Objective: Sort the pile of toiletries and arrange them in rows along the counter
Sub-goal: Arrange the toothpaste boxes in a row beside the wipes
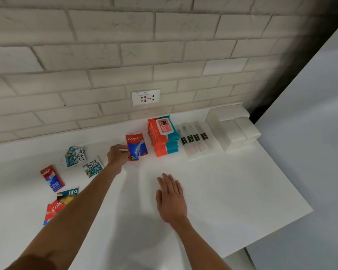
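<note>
My left hand pinches the left edge of a red and blue Colgate sachet lying on the white counter, just left of a stack of orange and teal wipes packs. My right hand rests flat on the counter with fingers straight, holding nothing. To the right of the wipes lie several wrapped toothbrushes side by side, then white soap blocks. At the left lie loose items: two Cream Silk sachets, a Colgate sachet, and another Colgate sachet partly under my arm.
A brick wall with a power socket stands behind the counter. The counter's right edge drops off beside a pale wall. A teal and yellow sachet lies at the lower left.
</note>
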`<action>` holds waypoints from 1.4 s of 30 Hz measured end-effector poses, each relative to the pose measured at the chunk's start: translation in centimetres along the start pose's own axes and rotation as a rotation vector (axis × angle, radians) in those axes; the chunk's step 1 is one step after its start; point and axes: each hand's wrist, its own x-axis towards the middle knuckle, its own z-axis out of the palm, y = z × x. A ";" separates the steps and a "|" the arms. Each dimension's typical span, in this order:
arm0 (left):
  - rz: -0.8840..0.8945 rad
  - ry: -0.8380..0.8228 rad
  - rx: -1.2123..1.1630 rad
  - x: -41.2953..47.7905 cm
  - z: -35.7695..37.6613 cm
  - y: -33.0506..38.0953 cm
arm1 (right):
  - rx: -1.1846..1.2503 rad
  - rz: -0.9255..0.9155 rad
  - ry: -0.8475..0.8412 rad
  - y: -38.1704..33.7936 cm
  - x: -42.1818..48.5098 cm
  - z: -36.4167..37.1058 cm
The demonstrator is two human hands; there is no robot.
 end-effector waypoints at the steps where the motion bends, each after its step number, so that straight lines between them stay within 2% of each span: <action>1: -0.004 0.005 0.008 0.5 0.2 0.1 | 0.000 0.001 0.002 0.0 0.0 0.0; 12: -0.040 0.036 0.110 3.2 2.1 1.0 | 0.004 -0.005 0.026 0.0 -0.1 -0.3; 18: 0.099 0.054 0.282 3.2 1.8 0.6 | 0.006 -0.007 0.036 0.0 -0.1 -0.3; 21: 0.240 0.051 0.403 2.1 1.5 0.6 | 0.003 0.004 0.028 -0.1 0.0 -0.3; 24: 0.409 -0.013 0.555 0.7 1.4 0.1 | 0.002 0.008 0.028 -0.1 0.0 -0.3; 28: 0.522 -0.109 0.750 -0.2 1.3 -1.3 | 0.000 0.009 0.028 -0.1 0.0 -0.3; 42: 0.551 -0.119 0.845 -0.3 1.3 -1.1 | 0.009 0.009 0.024 0.0 0.0 -0.2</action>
